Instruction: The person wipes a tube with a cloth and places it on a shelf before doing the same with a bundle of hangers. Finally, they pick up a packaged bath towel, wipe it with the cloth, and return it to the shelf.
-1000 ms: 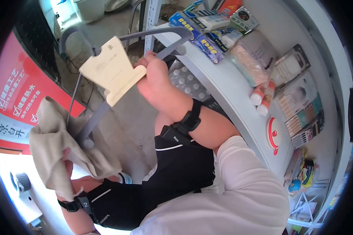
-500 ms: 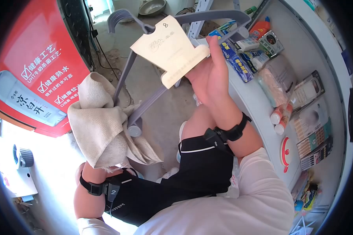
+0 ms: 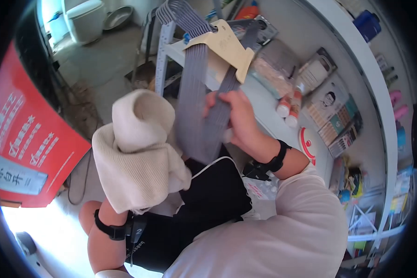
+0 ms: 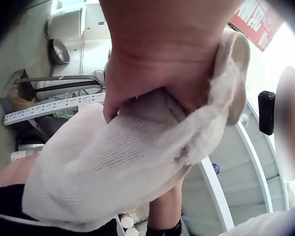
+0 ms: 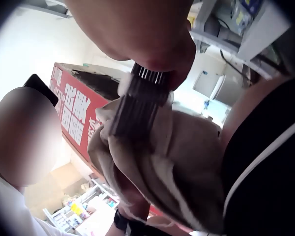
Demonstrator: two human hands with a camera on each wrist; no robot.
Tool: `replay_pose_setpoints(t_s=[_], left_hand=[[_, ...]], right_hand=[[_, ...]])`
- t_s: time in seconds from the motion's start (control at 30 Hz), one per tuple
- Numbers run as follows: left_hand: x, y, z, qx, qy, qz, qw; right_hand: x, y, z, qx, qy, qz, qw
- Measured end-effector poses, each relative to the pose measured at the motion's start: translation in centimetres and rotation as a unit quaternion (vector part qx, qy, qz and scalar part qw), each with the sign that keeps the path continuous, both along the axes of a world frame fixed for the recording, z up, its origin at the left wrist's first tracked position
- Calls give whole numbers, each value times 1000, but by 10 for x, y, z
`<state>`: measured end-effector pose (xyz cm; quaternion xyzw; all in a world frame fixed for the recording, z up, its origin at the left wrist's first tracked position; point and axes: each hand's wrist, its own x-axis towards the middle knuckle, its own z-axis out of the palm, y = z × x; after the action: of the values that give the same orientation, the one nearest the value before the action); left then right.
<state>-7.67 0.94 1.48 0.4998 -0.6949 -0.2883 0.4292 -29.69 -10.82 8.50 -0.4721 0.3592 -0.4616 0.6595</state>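
A seated person's right hand (image 3: 234, 116) grips a bundle of grey plastic hangers (image 3: 197, 99) by one side, fingers curled round the stacked bars — a cream cardboard tag (image 3: 227, 46) wraps the bundle near its hooks. The left hand (image 4: 152, 64) clutches a bunched cream cloth (image 3: 136, 148), held just beside the hangers' lower end above the person's lap. A white shelf (image 3: 264, 104) beside them carries packaged goods and two small bottles (image 3: 288, 110).
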Motion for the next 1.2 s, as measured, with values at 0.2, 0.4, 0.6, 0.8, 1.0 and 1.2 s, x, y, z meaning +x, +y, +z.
replay_pose_setpoints(t_s=[0.2,0.4,0.6,0.8,1.0,1.2], left_hand=[[10,-6,-9,-5,-4,57,998],[17,1,-9,1,-3,93,996],[18,13,-7,6,-9,116,993],[17,19,-7,4,-21,139,990],[19,25,-5,7,-32,157,987],[19,21,-8,-2,-38,156,987]], right_hand=[[-69,-43,22,13,111,-164,980],[-189,-164,55,3,182,-223,958],[-264,-268,61,44,219,-295,929],[-239,-256,48,10,287,-280,916],[-246,-248,45,63,553,-225,800],[-289,-201,54,-42,664,-200,719]])
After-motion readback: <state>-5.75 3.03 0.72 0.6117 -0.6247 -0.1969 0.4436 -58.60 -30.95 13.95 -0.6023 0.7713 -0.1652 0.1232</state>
